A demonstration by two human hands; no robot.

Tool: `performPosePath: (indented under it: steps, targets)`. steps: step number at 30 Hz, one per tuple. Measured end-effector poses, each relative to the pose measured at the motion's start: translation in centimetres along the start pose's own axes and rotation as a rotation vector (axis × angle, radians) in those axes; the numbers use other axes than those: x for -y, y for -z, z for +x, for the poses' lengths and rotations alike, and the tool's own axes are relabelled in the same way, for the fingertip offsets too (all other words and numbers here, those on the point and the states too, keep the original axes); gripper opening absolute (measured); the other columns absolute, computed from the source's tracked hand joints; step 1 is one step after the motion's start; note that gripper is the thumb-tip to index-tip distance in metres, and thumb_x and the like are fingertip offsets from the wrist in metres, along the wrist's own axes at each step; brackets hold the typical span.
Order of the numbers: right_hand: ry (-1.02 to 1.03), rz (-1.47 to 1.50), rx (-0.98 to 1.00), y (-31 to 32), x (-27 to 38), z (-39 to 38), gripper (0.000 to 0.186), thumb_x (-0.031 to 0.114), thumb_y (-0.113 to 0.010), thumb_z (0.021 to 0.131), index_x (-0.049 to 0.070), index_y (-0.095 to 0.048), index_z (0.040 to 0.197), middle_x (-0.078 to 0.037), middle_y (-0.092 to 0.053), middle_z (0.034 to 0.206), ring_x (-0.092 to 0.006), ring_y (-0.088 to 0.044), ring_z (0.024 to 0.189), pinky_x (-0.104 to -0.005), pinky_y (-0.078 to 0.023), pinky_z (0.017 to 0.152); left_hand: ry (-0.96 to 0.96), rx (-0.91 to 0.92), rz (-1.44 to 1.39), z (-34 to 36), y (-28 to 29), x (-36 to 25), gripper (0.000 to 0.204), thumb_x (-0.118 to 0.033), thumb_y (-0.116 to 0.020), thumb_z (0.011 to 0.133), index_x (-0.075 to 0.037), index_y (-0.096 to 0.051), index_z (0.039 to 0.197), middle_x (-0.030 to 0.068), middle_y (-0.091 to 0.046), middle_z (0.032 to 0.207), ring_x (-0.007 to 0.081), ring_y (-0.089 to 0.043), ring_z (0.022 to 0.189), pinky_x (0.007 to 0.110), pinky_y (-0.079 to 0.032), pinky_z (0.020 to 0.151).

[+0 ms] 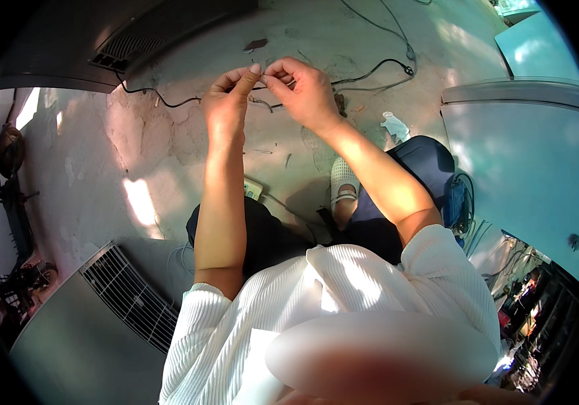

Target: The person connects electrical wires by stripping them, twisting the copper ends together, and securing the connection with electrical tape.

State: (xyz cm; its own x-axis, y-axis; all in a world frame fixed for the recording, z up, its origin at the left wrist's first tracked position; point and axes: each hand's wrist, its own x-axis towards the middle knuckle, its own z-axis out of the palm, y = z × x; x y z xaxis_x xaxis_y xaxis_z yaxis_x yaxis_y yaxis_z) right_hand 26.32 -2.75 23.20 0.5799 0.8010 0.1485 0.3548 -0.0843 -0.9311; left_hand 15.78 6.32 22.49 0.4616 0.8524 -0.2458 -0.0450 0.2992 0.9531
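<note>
White shirt (350, 277), left hand (227, 98), right hand (303, 93), fingertips pinched together, contents indistinct, black cable (174, 104) below, cabinet (515, 162) at floor's (87, 182) right edge

- Raised above the floor (161, 152), with fingertips close together: left hand (226, 102) and right hand (306, 98).
- In both hands, thumb bent toward the fingers; too small to recognise between the tips.
- Just beside the left hand, a black cord (176, 105), leading back to a dark appliance (188, 27) with a slotted vent.
- To the right of the right hand, more dark cord, curving over the floor.
- Farther right, a crumpled pale scrap (395, 126) and a large blue-grey cabinet (515, 148).
- Near the knees, a white shoe (342, 174) with holes and a small pale box (253, 188).
- At lower left, a metal grille (129, 295).
</note>
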Motion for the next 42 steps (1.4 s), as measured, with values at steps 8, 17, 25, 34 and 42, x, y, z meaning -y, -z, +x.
performPosePath:
  steps: [8,17,25,34,42]
  targets:
    - [0.113,-0.042,-0.076,0.0,-1.2,0.0,0.007,0.009,-0.068,0.082,0.004,-0.065,0.086,-0.003,-0.068,0.079,-0.0101,-0.065,0.069,-0.0244,-0.052,0.061,0.279,-0.036,-0.012,0.3,0.0,-0.4,0.023,-0.026,-0.078,0.078,-0.007,-0.070,0.089,0.0015,-0.067,0.084,0.0097,-0.054,0.086,0.025,-0.037,0.083]
    - [0.223,-0.169,-0.196,0.0,0.0,0.0,0.004,0.010,-0.068,0.076,0.008,-0.067,0.080,-0.006,-0.065,0.073,-0.0245,-0.063,0.065,-0.0335,-0.049,0.056,0.051,0.087,-0.072,0.4,1.0,0.8,0.025,-0.023,-0.074,0.084,-0.004,-0.069,0.099,0.0006,-0.066,0.092,0.0089,-0.055,0.090,0.023,-0.039,0.084]
    - [0.160,-0.214,-0.083,1.0,0.9,-0.1,0.013,0.017,-0.068,0.082,0.006,-0.068,0.088,-0.007,-0.068,0.081,-0.0200,-0.065,0.069,-0.0293,-0.050,0.062,-0.070,0.166,-0.112,-0.2,0.9,-0.2,0.018,-0.016,-0.071,0.086,-0.003,-0.069,0.098,0.0014,-0.065,0.095,0.0102,-0.056,0.091,0.024,-0.041,0.085]
    - [-0.038,0.049,0.173,1.9,0.0,0.4,0.015,0.022,-0.064,0.086,0.009,-0.070,0.091,-0.003,-0.069,0.079,-0.0130,-0.063,0.069,-0.0271,-0.049,0.063,-0.150,0.269,-0.047,-0.1,1.1,-0.5,0.015,-0.017,-0.067,0.089,-0.004,-0.067,0.098,-0.0006,-0.061,0.102,0.0090,-0.054,0.095,0.023,-0.041,0.088]
    - [-0.165,0.437,0.507,3.1,-0.6,1.0,0.020,0.025,-0.060,0.092,0.007,-0.066,0.093,0.003,-0.063,0.080,-0.0063,-0.055,0.075,-0.0235,-0.044,0.074,-0.247,0.458,-0.072,0.1,1.0,-0.9,0.018,-0.019,-0.062,0.092,-0.002,-0.067,0.096,-0.0006,-0.057,0.101,0.0113,-0.052,0.096,0.025,-0.039,0.089]
